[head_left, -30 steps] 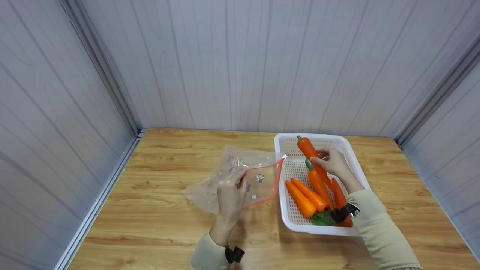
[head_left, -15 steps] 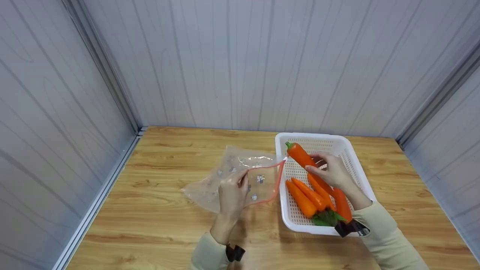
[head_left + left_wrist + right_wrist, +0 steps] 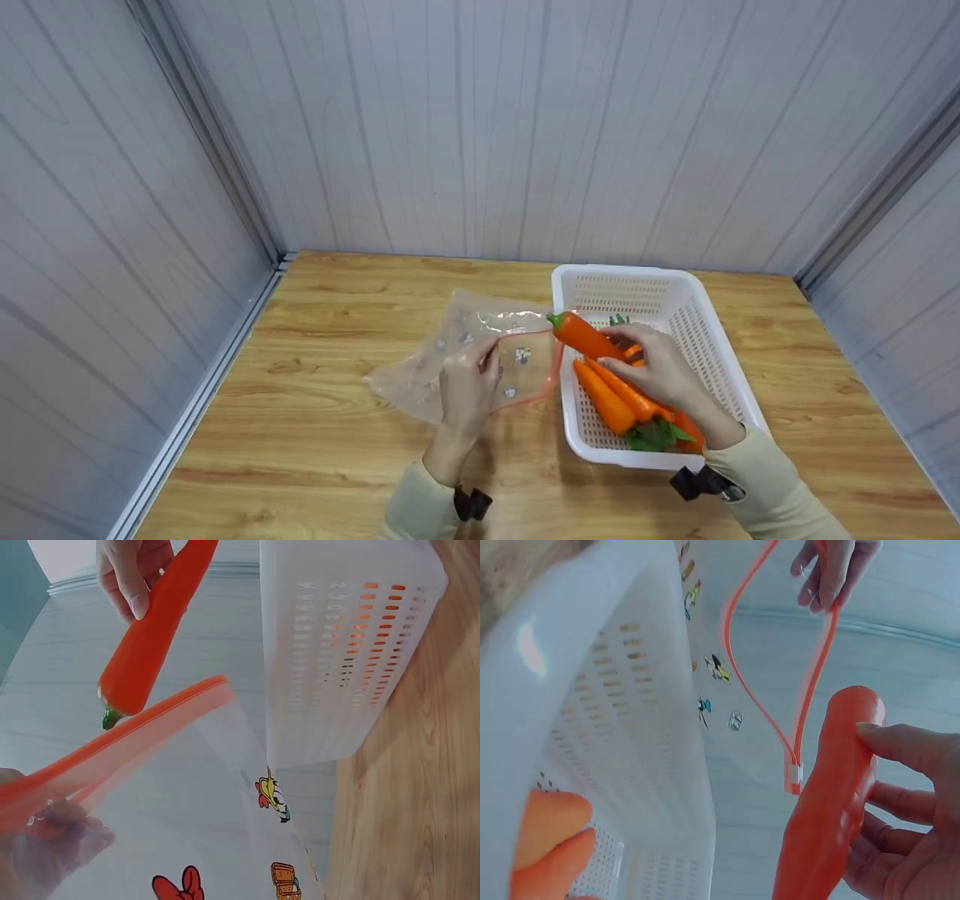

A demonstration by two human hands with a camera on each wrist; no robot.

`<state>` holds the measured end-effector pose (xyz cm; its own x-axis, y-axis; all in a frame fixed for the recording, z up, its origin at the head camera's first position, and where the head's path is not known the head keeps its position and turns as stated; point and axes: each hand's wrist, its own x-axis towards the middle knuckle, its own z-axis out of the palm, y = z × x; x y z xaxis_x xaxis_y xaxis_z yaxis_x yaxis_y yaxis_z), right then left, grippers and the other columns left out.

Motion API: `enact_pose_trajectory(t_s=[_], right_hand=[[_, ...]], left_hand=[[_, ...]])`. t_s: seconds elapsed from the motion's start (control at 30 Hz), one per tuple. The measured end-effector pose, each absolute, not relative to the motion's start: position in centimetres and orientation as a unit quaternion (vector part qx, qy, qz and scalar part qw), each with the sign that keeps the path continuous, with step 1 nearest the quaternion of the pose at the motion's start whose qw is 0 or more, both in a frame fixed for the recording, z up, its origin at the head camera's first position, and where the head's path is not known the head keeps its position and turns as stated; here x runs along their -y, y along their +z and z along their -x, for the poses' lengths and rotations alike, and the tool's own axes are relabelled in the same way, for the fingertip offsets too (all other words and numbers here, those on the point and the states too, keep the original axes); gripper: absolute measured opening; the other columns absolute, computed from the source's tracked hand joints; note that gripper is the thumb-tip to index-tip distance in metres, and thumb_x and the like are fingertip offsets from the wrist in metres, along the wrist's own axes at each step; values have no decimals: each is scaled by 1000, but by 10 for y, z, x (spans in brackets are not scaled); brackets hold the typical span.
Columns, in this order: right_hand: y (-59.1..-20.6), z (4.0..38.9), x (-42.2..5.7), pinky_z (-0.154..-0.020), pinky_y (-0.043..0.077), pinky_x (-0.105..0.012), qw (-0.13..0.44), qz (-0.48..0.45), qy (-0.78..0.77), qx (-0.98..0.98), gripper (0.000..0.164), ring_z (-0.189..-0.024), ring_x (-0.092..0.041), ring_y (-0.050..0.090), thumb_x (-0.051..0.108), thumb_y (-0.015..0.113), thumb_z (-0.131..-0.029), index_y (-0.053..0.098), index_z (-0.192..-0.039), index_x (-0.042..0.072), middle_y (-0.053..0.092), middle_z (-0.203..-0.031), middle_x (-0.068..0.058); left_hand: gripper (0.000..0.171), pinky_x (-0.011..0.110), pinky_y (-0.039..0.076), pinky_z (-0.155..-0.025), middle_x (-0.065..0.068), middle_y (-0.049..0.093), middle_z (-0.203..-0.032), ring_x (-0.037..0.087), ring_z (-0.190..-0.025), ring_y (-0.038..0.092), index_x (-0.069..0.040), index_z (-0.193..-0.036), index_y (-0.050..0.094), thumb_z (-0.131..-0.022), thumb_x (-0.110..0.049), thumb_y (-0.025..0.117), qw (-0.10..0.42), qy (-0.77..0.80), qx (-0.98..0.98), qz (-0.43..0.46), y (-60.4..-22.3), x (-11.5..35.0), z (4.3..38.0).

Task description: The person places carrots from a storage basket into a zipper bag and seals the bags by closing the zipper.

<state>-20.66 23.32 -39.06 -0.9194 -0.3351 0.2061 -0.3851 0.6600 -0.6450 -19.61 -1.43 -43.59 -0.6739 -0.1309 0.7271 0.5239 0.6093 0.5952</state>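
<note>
One long, glossy orange-red carrot [image 3: 585, 336] is hovering over the left rim of a white, rectangular, perforated plastic basket [image 3: 622, 457], its green stem end pointing left. The right hand [image 3: 656, 367] is holding it, the thumb lying on one side and the curled fingers on the other. The left hand [image 3: 469, 382] is pinching the orange-red edge of a clear plastic zip bag [image 3: 525, 375] printed with small cartoon figures. The bag's mouth is gaping toward the basket, a white slider [image 3: 796, 774] sitting at one end of the opening. From the left wrist, the carrot's stem is showing just beside the bag's edge; whether the two are touching, one cannot tell. The bag is spreading left over the brown wood-grain surface [image 3: 315, 337], one corner pointing toward the surface's left edge. The basket is standing near the surface's back edge, closer to its right edge than its left. Inside it, several smooth orange carrots [image 3: 606, 397] are lying close together toward the basket's front left corner, with green leaves [image 3: 651, 436] showing near its front rim. Beige sleeves [image 3: 416, 499] are covering both forearms, and pale grey panelled walls [image 3: 495, 127] are rising beyond the surface's back, left and right edges.
</note>
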Motion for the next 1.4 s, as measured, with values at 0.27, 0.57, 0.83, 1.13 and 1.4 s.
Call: enact_pose_trajectory(t_s=[0.27,0.57,0.83,1.13,1.4], right_hand=[[-403,200,-223,-68,49,-31,38,-239,339,909,36,-82,-17,54,22,67,-79,59,-110,5,59,-98,-6],[-411,196,-203,-71,48,-33,32,-240,309,920,36,-82,-17,54,19,70,-76,61,-108,6,58,-96,-4],[-408,200,-180,-76,45,-34,17,-231,276,933,38,-80,-18,51,19,72,-73,62,-108,7,57,-95,-5],[-407,209,-155,-75,45,-36,41,-294,226,928,38,-83,-22,51,17,74,-71,63,-105,4,58,-96,-9],[-410,219,-137,-79,45,-37,49,-359,200,910,36,-89,-22,52,11,74,-67,64,-101,3,58,-96,-8]], left_hand=[[11,21,49,-54,8,67,-79,11,-65,60,-1,-86,70,-77,1,64,370,-438,811,115,-435,12,196],[12,21,50,-58,8,67,-79,12,-66,62,1,-87,70,-76,2,65,372,-434,811,125,-434,11,195],[12,23,51,-58,9,67,-79,13,-66,62,1,-86,70,-75,2,65,381,-432,809,116,-432,10,195],[13,28,51,-58,8,67,-79,16,-68,63,-3,-86,71,-75,0,65,380,-408,825,94,-428,9,194],[10,28,51,-56,7,66,-73,17,-64,62,-3,-83,71,-75,-1,66,385,-396,828,92,-424,8,195]])
